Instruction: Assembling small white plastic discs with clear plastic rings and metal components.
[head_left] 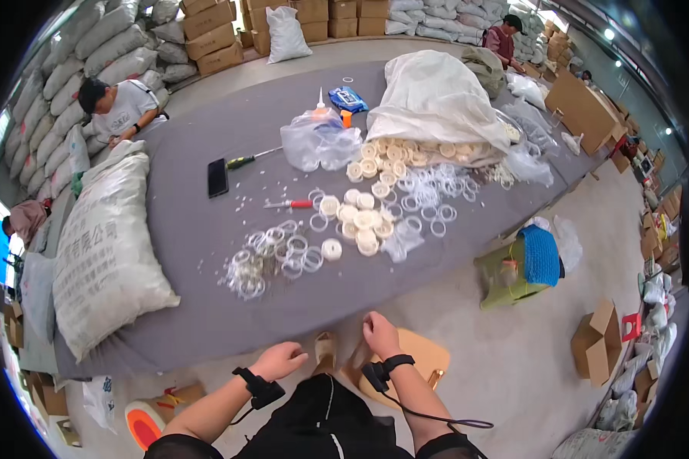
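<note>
My left hand (281, 361) hangs in front of the table's near edge, fingers loosely curled, with no object showing in it. To its right, my right hand (380, 334) is also curled closed near the edge, apart from the table, and nothing shows in it. On the grey-covered table (321, 287) beyond lie cream round plastic caps (365, 222), a spread of clear rings (302, 256) and a pile of white rings (432, 187). A red-handled tool (291, 204), a green-handled screwdriver (241, 161) and a black phone (217, 178) rest farther back.
A full woven sack (111, 245) stands at the left; a large white sack (436, 96) spills caps at the back. A wooden stool (417, 359) is by my right arm. A green bin (501, 279) stands right of the table. Co-workers sit at far left and far right.
</note>
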The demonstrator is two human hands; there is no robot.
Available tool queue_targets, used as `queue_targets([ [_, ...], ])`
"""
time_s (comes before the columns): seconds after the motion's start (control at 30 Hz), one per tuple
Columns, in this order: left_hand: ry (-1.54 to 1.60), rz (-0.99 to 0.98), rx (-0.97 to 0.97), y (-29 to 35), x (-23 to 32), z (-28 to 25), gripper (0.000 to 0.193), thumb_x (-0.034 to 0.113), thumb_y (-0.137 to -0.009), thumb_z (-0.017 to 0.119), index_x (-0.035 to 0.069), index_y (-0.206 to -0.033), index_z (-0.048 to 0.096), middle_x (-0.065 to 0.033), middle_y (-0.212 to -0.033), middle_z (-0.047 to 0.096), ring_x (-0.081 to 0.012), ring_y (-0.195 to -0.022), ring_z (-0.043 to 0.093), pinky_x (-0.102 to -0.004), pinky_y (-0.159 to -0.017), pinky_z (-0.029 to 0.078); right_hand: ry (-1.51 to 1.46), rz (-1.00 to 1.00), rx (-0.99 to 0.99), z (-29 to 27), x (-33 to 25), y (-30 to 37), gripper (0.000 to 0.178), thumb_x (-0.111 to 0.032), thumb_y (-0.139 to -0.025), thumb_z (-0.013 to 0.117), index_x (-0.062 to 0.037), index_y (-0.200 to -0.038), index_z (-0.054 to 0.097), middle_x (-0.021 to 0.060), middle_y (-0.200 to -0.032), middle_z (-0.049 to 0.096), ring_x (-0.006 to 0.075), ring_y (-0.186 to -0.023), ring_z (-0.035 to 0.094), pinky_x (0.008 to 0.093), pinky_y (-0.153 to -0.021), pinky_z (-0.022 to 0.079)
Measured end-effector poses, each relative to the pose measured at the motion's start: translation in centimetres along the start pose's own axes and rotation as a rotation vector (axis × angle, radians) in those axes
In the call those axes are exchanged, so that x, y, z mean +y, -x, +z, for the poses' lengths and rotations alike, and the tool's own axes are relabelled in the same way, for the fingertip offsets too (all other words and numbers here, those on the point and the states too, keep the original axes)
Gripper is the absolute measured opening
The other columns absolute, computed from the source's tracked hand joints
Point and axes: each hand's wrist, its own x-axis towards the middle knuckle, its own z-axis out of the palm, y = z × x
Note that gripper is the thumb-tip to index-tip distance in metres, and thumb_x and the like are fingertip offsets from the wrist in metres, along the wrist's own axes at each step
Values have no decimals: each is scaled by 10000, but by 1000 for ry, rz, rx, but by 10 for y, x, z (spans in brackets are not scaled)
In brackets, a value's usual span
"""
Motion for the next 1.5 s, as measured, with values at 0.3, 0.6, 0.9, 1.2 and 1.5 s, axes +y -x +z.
queue_targets([
  [0.3, 72, -124, -155, -140, -27, -62, 317, 345, -843, 528, 37, -843, 605, -160, -792, 631, -351, -791, 596, -432, -698, 466, -64, 38, 108, -23, -36, -161, 154, -132, -809, 554, -67, -942, 600, 124, -820, 626, 294, -764, 606, 363, -695, 484],
  [0.6, 240, -289, -363, -169, -69, -69, 367, 378, -870, 497, 44, -824, 642, -94, -686, 649, -261, -636, 632, -349, -617, 494, -196, 370, -96, -32, -32, -204, 216, -206, -838, 579, -8, -764, 623, 86, -602, 615, 159, -521, 606, 278, -486, 473],
  [0.9, 105, -222, -239, -170, -69, -65, 383, 390, -866, 485, 71, -738, 654, -87, -635, 633, -293, -643, 620, -403, -616, 485, -481, 626, -214, -43, -33, -217, 343, -222, -871, 555, 28, -640, 602, 95, -489, 570, 135, -342, 503, 245, -343, 382],
  [1.2, 205, -179, -199, -171, -51, -94, 338, 374, -855, 510, 65, -834, 647, -129, -748, 644, -329, -726, 615, -417, -636, 474, -508, 613, -203, -40, -35, -219, 346, -200, -891, 534, 27, -636, 592, 102, -491, 571, 132, -326, 487, 234, -329, 371],
  [1.5, 1147, -97, -170, -157, -24, -146, 168, 168, -859, 584, 7, -844, 630, -65, -778, 617, -175, -734, 580, -282, -677, 453, -476, 589, -252, -41, -28, -222, 358, -214, -905, 504, 28, -652, 579, 116, -505, 575, 149, -324, 494, 245, -314, 371],
])
